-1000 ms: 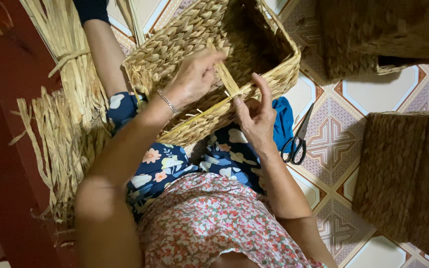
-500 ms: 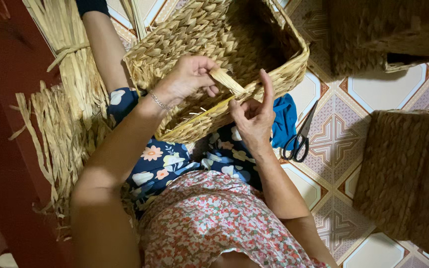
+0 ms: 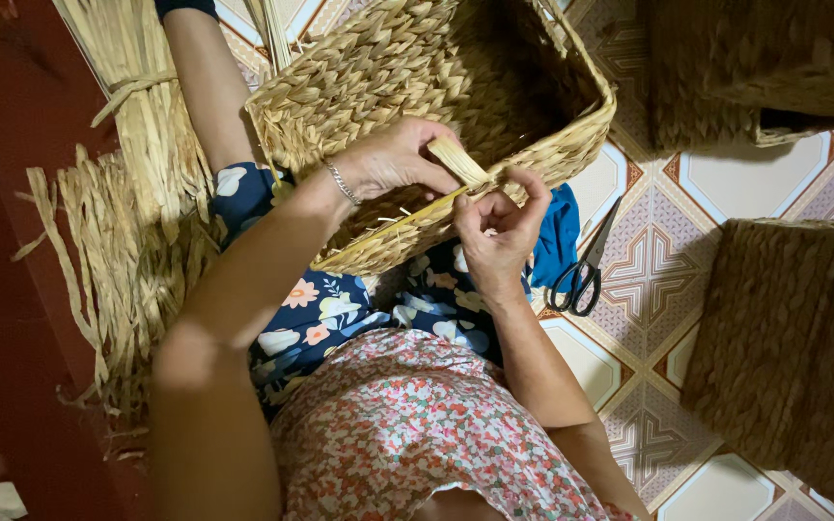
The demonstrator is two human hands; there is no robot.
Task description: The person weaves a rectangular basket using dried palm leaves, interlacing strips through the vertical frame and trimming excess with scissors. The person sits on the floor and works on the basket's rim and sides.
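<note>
we note a rectangular woven straw-coloured basket tipped on its side across our lap, its open mouth turned away from us. our left hand pinches a flat pale strand of dried fibre right at the basket's rim, fingers closed on it. our right hand, just below that same rim, is curled with fingertips touching the lower run of the strand; whether it truly grips we cannot tell. black-handled scissors lie on the patterned tile floor to the right of the basket, beside a blue cloth. loose bundles of dried straw lie left of the basket; darker finished baskets stand to its right. risk, as we judge it: the dry strand could split or slip from the pinch if pulled hard against the rim, and the tilted basket could roll off our lap.
</note>
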